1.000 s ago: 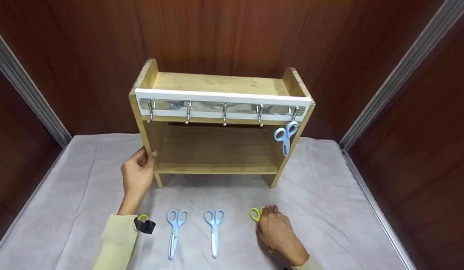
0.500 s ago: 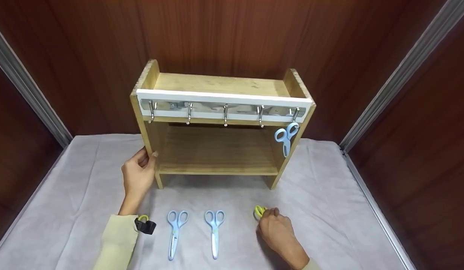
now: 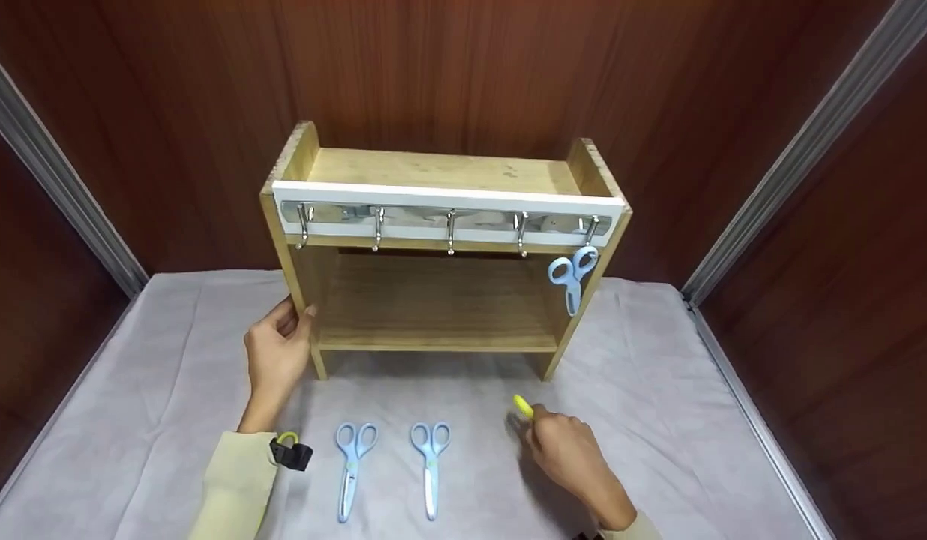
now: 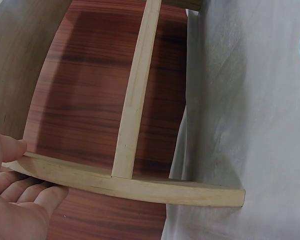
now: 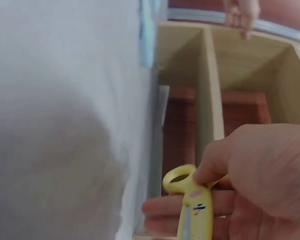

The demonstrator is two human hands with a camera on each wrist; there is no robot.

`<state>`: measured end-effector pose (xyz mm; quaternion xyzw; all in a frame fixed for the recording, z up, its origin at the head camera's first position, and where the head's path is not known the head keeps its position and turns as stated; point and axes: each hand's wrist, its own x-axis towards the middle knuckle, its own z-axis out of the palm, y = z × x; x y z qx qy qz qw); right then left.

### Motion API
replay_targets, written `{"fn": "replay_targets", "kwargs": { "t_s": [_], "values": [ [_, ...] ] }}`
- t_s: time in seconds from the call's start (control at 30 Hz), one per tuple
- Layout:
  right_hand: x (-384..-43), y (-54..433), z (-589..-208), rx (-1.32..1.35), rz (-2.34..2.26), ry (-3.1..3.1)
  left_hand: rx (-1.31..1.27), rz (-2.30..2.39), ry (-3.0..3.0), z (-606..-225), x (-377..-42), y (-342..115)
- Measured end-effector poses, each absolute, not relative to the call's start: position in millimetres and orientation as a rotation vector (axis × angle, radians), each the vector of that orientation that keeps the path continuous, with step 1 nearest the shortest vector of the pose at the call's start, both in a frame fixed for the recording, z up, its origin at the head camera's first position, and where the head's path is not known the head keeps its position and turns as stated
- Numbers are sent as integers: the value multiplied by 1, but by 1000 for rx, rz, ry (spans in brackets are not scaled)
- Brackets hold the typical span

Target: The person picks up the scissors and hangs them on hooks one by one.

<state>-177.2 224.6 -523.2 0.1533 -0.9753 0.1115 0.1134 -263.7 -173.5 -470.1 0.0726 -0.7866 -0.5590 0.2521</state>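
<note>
Scissors (image 5: 196, 215), yellow, are sitting in right hand (image 3: 572, 450), thumb and fingers pinching handle, loops pointing toward shelf (image 3: 448, 171), blades hidden in head view. Hooks (image 3: 451, 232) are running above; hung blue scissors (image 3: 572, 289) are occupying rightmost. Left hand (image 3: 277, 352), farther off, is gripping side panel (image 4: 97, 180). Two blue pairs (image 3: 352, 466) are lying between.

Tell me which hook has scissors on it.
The rightmost hook in the head view: blue scissors hang from it, while the other four hooks hold nothing.
</note>
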Motion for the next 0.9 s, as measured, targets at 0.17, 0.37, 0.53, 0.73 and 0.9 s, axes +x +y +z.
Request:
{"fn": "replay_targets", "kwargs": {
  "t_s": [0.17,0.37,0.53,0.73,0.9],
  "values": [
    [-184,225,-514,395,646,-2892,195,-1521,-2139,-471,-263,-174],
    [-193,225,-508,437,977,-2855,196,-1524,-2135,-471,-263,-175],
    [-199,222,-505,494,1254,-2808,202,-1543,-2135,-471,-264,-174],
    [-206,216,-500,595,1574,-2717,174,-1527,-2134,-471,-265,-175],
    [-209,211,-496,600,1642,-2680,163,-1535,-2124,-471,-264,-175]
  ]
}}
